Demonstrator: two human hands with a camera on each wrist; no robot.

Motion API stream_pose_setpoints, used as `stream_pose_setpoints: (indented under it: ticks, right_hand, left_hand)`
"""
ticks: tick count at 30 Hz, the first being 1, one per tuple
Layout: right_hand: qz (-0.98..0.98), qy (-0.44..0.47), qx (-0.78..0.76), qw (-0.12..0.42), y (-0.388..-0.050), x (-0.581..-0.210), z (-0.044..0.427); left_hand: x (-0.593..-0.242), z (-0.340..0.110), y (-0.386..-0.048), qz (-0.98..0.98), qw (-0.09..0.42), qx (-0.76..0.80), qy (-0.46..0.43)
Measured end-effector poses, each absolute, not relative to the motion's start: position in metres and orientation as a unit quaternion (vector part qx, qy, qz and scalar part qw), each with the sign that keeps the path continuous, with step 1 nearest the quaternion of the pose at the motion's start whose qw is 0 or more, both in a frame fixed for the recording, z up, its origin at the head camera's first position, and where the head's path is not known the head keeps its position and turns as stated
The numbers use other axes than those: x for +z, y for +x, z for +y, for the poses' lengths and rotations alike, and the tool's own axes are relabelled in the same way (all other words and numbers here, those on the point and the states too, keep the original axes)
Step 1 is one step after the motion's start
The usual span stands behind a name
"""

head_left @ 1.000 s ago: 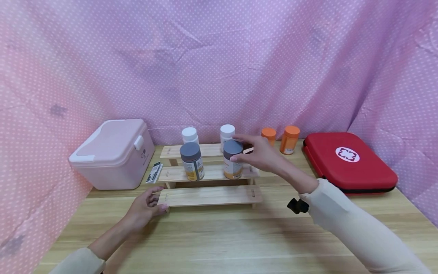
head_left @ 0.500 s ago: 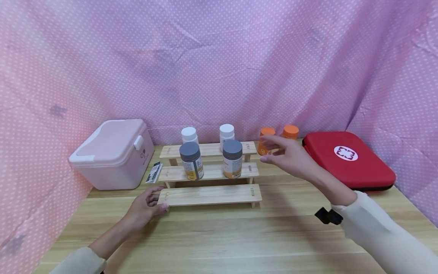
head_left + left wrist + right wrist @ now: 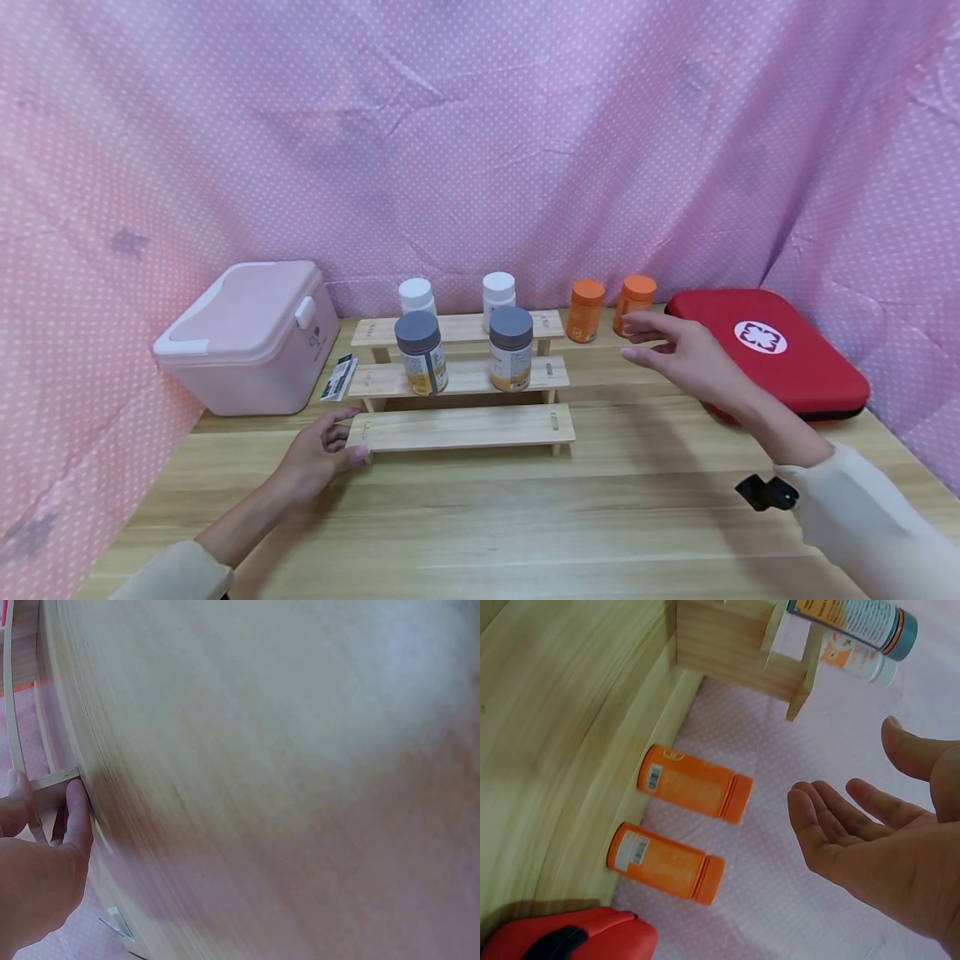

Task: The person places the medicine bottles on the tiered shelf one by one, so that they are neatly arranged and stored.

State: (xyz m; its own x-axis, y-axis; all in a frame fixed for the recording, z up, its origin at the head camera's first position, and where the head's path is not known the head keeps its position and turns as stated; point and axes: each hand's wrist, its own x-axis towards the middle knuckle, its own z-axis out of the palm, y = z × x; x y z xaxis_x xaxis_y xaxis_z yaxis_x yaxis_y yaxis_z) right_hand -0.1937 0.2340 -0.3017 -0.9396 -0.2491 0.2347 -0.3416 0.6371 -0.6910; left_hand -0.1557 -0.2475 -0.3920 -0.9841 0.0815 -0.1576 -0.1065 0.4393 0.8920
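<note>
At its front L corner, the wooden rack point(image 3: 461, 427) is pinched by the L hand point(image 3: 318, 454). Near the back edge of the table point(image 3: 480, 533), two orange btls point(image 3: 585, 317) are stood upright, w/ the R hand point(image 3: 686, 354) held wide nearby; two grey-capped btls point(image 3: 512, 358) are carried on the mid tier point(image 3: 467, 377).

Orange bottles point(image 3: 585, 312), white-dotted pink cloth point(image 3: 480, 150)

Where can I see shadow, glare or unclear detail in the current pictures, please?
Head: a soft shadow on the table below the right hand; left wrist: a pale, hazy glare at upper right, with the wood grain smeared; right wrist: rather dim, the small print on the orange bottles too soft to read.
</note>
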Motion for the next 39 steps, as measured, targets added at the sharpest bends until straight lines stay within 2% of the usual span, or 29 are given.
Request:
stream_pose_setpoints:
  ticks: [11, 17, 21, 25, 32, 35, 39]
  right_hand:
    - [-0.918, 0.125, 0.371, 0.070, -0.215, -0.306, 0.256]
    - [-0.920, 0.087, 0.368, 0.107, -0.247, -0.305, 0.272]
    - [-0.914, 0.082, 0.381, 0.112, -0.272, -0.304, 0.281]
    - [-0.912, 0.086, 0.391, 0.088, -0.295, -0.309, 0.286]
    - [-0.918, 0.059, 0.392, 0.000, -0.322, -0.324, 0.285]
    - [-0.920, 0.055, 0.389, -0.015, -0.327, -0.330, 0.284]
    - [-0.921, 0.058, 0.386, -0.007, -0.329, -0.336, 0.283]
  left_hand:
    - [-0.393, -0.247, -0.156, 0.843, 0.083, 0.531, -0.012]
    - [-0.394, -0.247, -0.157, 0.844, 0.085, 0.529, -0.017]
    - [-0.395, -0.247, -0.158, 0.842, 0.084, 0.533, -0.017]
    - [-0.395, -0.247, -0.157, 0.842, 0.082, 0.533, -0.015]
    - [-0.395, -0.247, -0.156, 0.844, 0.079, 0.530, -0.018]
    - [-0.395, -0.247, -0.156, 0.844, 0.076, 0.530, -0.019]
    - [-0.395, -0.247, -0.157, 0.841, 0.077, 0.535, -0.018]
